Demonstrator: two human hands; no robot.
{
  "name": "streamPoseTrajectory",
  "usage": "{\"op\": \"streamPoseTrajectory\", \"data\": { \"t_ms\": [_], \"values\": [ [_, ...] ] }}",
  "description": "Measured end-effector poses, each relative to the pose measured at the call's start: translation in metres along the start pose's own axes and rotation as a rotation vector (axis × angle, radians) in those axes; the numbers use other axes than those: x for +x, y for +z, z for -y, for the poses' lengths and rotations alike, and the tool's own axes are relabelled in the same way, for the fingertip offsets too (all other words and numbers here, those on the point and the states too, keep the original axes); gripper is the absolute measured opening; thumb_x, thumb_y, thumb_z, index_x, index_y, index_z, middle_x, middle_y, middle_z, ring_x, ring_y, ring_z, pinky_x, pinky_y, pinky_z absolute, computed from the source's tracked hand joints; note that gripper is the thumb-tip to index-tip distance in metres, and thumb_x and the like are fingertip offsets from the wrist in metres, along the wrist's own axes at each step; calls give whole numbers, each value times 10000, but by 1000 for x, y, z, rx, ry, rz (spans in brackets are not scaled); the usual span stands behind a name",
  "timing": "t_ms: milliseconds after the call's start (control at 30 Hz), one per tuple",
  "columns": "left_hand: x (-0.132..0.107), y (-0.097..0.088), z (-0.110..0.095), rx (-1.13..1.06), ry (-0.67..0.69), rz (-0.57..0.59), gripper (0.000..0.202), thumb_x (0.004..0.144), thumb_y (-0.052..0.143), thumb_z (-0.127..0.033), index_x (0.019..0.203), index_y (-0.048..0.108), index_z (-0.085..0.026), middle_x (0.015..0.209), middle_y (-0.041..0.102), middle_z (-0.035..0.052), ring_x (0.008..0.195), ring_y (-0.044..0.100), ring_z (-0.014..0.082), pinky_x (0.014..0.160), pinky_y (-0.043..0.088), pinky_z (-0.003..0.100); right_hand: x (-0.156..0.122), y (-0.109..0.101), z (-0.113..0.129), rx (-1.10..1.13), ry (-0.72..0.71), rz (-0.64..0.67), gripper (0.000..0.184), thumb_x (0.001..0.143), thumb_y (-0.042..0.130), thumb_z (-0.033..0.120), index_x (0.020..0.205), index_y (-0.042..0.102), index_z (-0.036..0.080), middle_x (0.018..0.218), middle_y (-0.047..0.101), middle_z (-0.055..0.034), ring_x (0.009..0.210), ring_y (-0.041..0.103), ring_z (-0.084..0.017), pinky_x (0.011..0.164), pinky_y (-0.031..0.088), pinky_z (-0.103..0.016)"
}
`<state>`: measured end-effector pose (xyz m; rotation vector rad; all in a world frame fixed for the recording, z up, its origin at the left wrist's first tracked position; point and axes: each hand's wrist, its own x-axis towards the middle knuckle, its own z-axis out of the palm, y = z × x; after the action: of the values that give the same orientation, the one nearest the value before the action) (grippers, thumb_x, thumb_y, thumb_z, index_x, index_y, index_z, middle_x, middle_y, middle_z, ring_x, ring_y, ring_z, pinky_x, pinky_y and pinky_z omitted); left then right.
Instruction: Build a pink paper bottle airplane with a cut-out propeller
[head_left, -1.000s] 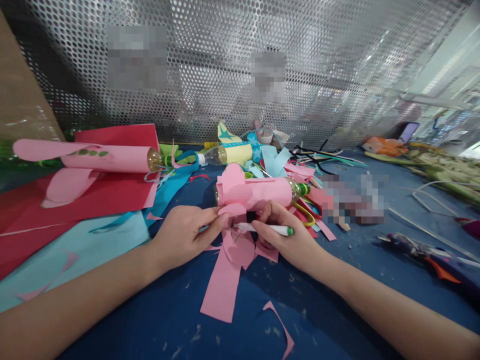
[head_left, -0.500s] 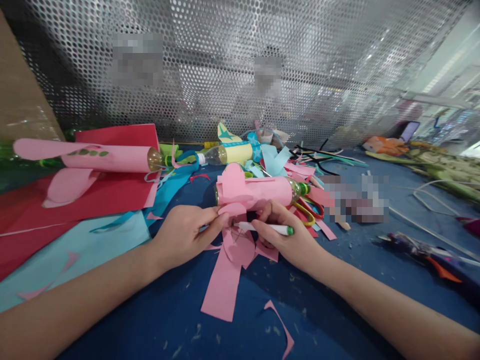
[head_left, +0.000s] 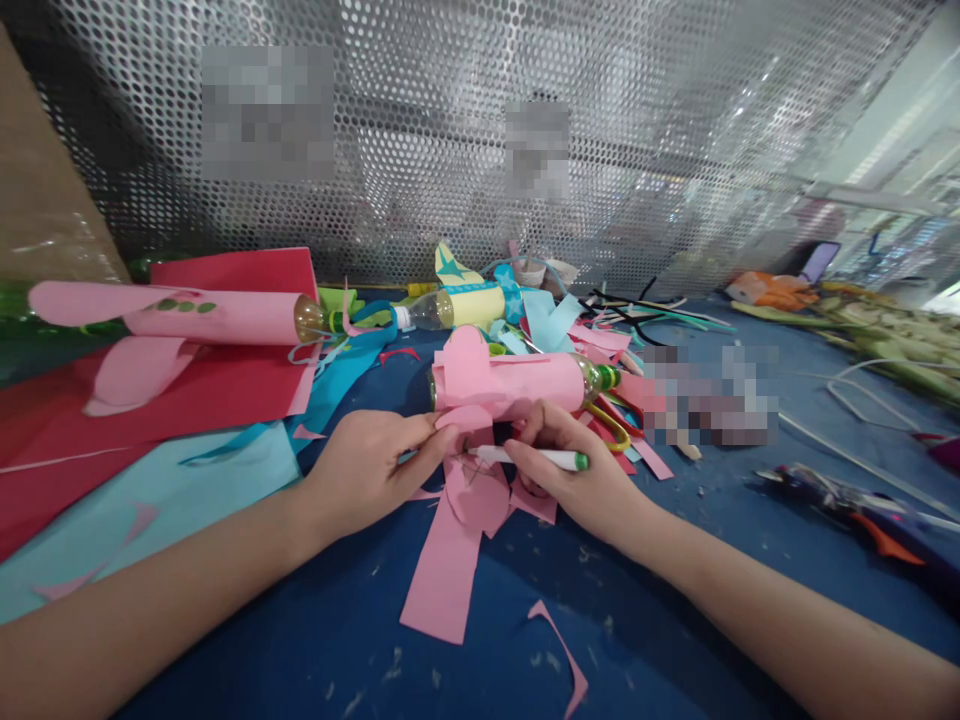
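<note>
Pink paper covers a plastic bottle [head_left: 532, 385] that lies on its side with its green cap to the right. A rounded pink paper wing [head_left: 478, 495] reaches from it toward me and carries a drawn star outline. My left hand [head_left: 386, 465] pinches the wing's left edge between thumb and fingers. In my right hand [head_left: 559, 450] is a white marker [head_left: 551, 457] with a green end, its tip resting on the wing near the star. Under the wing lies a pink paper strip [head_left: 442, 580].
Another pink-wrapped bottle [head_left: 217, 315] lies on red paper [head_left: 247, 385] at left. Behind is a yellow-wrapped bottle [head_left: 472, 305]. Scissors with yellow handles [head_left: 615, 430], paper scraps and a glue gun [head_left: 847, 510] lie to the right. A perforated metal panel [head_left: 420, 130] stands at the back.
Hardly anything differs. The marker has shifted very slightly on the wing; both hands keep their hold.
</note>
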<state>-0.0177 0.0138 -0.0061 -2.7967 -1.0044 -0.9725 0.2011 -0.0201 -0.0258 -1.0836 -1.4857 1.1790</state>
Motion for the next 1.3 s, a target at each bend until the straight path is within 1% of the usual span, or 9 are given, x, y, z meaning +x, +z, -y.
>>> {"op": "streamPoseTrajectory", "data": {
  "t_ms": [200, 333, 533, 733, 933, 1100, 1300],
  "values": [
    [-2, 4, 3, -10, 1, -17, 456, 983, 373, -352, 709, 694, -180, 503, 636, -10, 454, 588, 123, 447, 338, 234, 0, 1, 1, -16, 5, -20, 247, 837, 610, 326, 700, 429, 228, 564, 495, 73, 466, 424, -86, 460, 315, -244],
    [-2, 4, 4, -20, -13, 6, 472, 984, 364, -355, 695, 694, -180, 515, 645, -6, 464, 594, 122, 453, 334, 233, 0, 1, 1, -39, 6, -35, 237, 835, 603, 317, 703, 427, 229, 566, 492, 74, 474, 426, -87, 467, 319, -243],
    [-3, 5, 4, -8, -22, 8, 479, 985, 360, -366, 697, 695, -182, 547, 670, -2, 490, 617, 129, 470, 356, 231, 0, 1, 3, -60, -10, -45, 242, 827, 601, 336, 699, 426, 230, 555, 502, 72, 463, 424, -89, 456, 328, -238],
    [-2, 4, 3, -10, -22, 11, 481, 988, 357, -367, 709, 703, -183, 539, 667, -2, 482, 613, 127, 461, 352, 229, -1, 0, 3, -59, -10, -49, 242, 827, 597, 345, 706, 419, 235, 544, 506, 72, 454, 439, -95, 449, 333, -238],
    [-1, 3, 3, -9, -30, 15, 483, 987, 351, -368, 712, 702, -186, 529, 666, -6, 475, 611, 129, 458, 355, 232, 0, 0, 2, -69, -23, -45, 227, 825, 591, 325, 703, 422, 233, 554, 491, 76, 463, 412, -89, 459, 322, -238],
    [0, -1, 0, 1, -44, 54, 481, 989, 348, -355, 721, 707, -179, 551, 683, -1, 499, 633, 129, 473, 382, 223, 0, 0, 0, -48, -9, -45, 216, 823, 587, 311, 713, 419, 232, 574, 476, 81, 470, 414, -84, 457, 315, -234],
    [1, -1, -1, 4, -33, 44, 494, 989, 349, -357, 708, 708, -168, 526, 669, 5, 484, 634, 144, 460, 382, 233, 1, 1, 1, -61, 7, -44, 215, 817, 579, 309, 707, 412, 232, 559, 467, 87, 468, 416, -85, 463, 314, -236]
  ]
}}
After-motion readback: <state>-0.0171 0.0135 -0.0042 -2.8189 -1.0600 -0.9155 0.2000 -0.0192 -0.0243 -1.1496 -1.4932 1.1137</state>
